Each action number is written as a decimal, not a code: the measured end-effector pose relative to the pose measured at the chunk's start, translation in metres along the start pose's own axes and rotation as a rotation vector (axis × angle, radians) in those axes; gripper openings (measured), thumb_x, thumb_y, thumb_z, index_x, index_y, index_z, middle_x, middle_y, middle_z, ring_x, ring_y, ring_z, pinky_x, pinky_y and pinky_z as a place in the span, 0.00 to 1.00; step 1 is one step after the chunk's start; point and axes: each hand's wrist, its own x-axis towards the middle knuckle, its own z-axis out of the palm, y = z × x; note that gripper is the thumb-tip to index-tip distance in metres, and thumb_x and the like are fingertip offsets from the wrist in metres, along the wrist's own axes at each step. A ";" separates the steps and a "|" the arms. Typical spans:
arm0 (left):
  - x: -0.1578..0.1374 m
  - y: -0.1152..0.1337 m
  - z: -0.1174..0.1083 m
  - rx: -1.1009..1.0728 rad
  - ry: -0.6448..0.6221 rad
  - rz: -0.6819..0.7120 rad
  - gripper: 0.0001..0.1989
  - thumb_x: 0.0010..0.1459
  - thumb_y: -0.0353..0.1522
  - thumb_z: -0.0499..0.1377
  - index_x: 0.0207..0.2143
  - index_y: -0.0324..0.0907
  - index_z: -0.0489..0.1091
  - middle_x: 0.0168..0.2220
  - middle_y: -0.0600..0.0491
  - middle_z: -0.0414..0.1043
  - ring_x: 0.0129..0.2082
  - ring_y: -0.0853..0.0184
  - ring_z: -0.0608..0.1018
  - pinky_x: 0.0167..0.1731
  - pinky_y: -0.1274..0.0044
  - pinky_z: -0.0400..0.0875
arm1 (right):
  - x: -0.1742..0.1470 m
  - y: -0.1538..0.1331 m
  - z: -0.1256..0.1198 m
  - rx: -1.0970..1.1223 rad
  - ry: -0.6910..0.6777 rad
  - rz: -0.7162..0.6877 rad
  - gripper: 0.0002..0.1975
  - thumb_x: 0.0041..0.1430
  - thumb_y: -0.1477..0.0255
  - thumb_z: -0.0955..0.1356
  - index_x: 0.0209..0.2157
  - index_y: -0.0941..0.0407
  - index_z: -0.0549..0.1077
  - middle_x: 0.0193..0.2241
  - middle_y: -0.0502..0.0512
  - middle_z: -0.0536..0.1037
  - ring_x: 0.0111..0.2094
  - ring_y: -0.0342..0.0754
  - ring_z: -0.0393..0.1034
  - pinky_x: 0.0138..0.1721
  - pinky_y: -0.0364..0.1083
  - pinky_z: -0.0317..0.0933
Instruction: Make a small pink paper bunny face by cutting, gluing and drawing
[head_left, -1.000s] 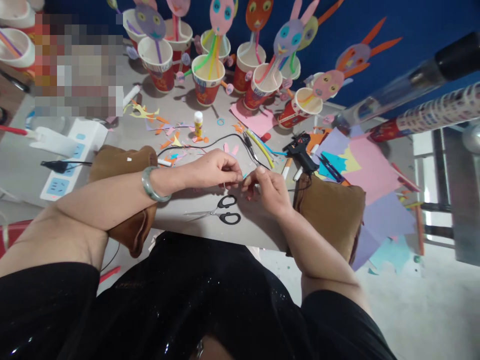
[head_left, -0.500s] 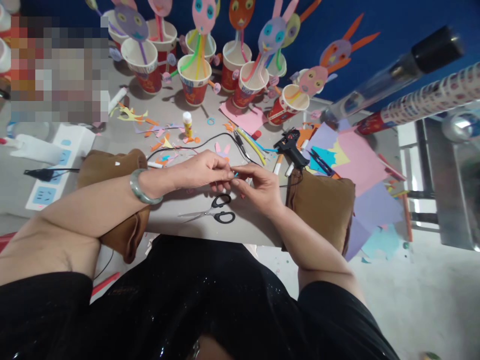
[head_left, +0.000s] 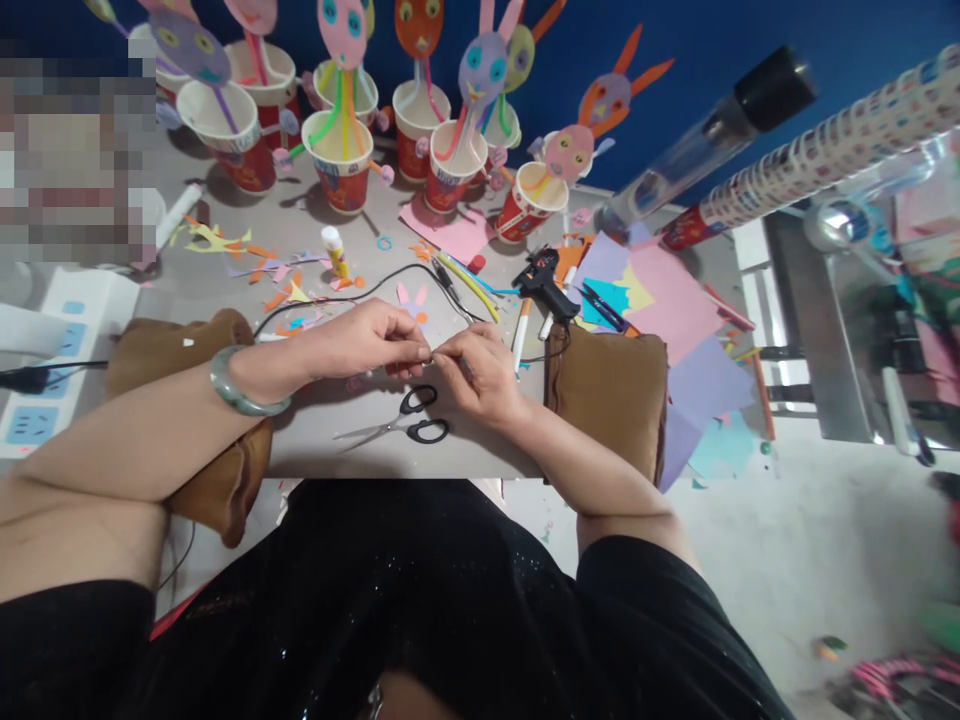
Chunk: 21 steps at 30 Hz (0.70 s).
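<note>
My left hand (head_left: 381, 340) and my right hand (head_left: 480, 372) meet above the table, their thumbs and index fingertips pinched together. Whatever sits between the fingertips is tiny and mostly covered, so I cannot make it out. A bracelet circles my left wrist. Just below the hands lie black-handled scissors (head_left: 396, 425), blades spread slightly and pointing left. Behind the fingers rests a small paper rabbit head (head_left: 412, 308) with pink ears. A black glue gun (head_left: 551, 288) lies to the right of my right hand.
Red paper cups (head_left: 339, 175) with paper animal heads on straws line the back. A glue stick (head_left: 337, 255) stands among paper scraps. Brown cushions (head_left: 611, 400) lie under both forearms. Coloured paper sheets (head_left: 679, 310) and a stack of cups (head_left: 810, 150) are at right; a power strip (head_left: 94, 310) is left.
The view has swung right, so everything sits further left. A small blue piece showed at my fingertips before; now it is hardly visible. Both hands remain pinched together.
</note>
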 end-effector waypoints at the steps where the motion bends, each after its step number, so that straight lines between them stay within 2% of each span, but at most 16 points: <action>1: 0.000 0.001 0.000 -0.001 0.000 0.007 0.11 0.59 0.34 0.65 0.26 0.38 0.78 0.23 0.52 0.77 0.22 0.71 0.77 0.23 0.81 0.69 | 0.000 0.000 0.000 -0.017 -0.005 -0.025 0.10 0.73 0.69 0.61 0.36 0.52 0.70 0.28 0.51 0.77 0.28 0.47 0.68 0.43 0.52 0.59; 5: 0.000 0.004 -0.003 0.012 0.004 0.047 0.09 0.57 0.33 0.66 0.25 0.38 0.78 0.22 0.53 0.76 0.22 0.73 0.75 0.24 0.82 0.67 | 0.000 0.000 -0.001 -0.100 -0.067 -0.078 0.09 0.72 0.71 0.59 0.36 0.52 0.68 0.28 0.51 0.76 0.28 0.47 0.66 0.45 0.53 0.58; 10: 0.002 0.001 -0.006 0.058 0.015 0.110 0.05 0.53 0.31 0.67 0.27 0.38 0.80 0.26 0.53 0.77 0.24 0.73 0.74 0.26 0.81 0.68 | -0.001 0.001 0.001 -0.031 -0.106 -0.017 0.13 0.75 0.67 0.57 0.35 0.52 0.66 0.27 0.50 0.74 0.27 0.47 0.63 0.46 0.54 0.59; 16: 0.004 -0.001 -0.002 0.094 0.081 0.144 0.03 0.49 0.29 0.68 0.25 0.38 0.79 0.27 0.52 0.78 0.28 0.71 0.76 0.30 0.79 0.70 | 0.002 -0.005 -0.001 0.152 -0.153 0.209 0.25 0.75 0.55 0.55 0.28 0.52 0.66 0.24 0.53 0.73 0.32 0.50 0.66 0.43 0.51 0.61; 21: 0.004 -0.002 0.000 0.076 0.138 0.115 0.07 0.47 0.32 0.70 0.24 0.38 0.76 0.26 0.52 0.78 0.28 0.69 0.77 0.31 0.77 0.69 | 0.009 -0.013 -0.004 0.433 -0.215 0.422 0.29 0.72 0.47 0.56 0.26 0.53 0.67 0.20 0.49 0.73 0.24 0.45 0.66 0.35 0.48 0.63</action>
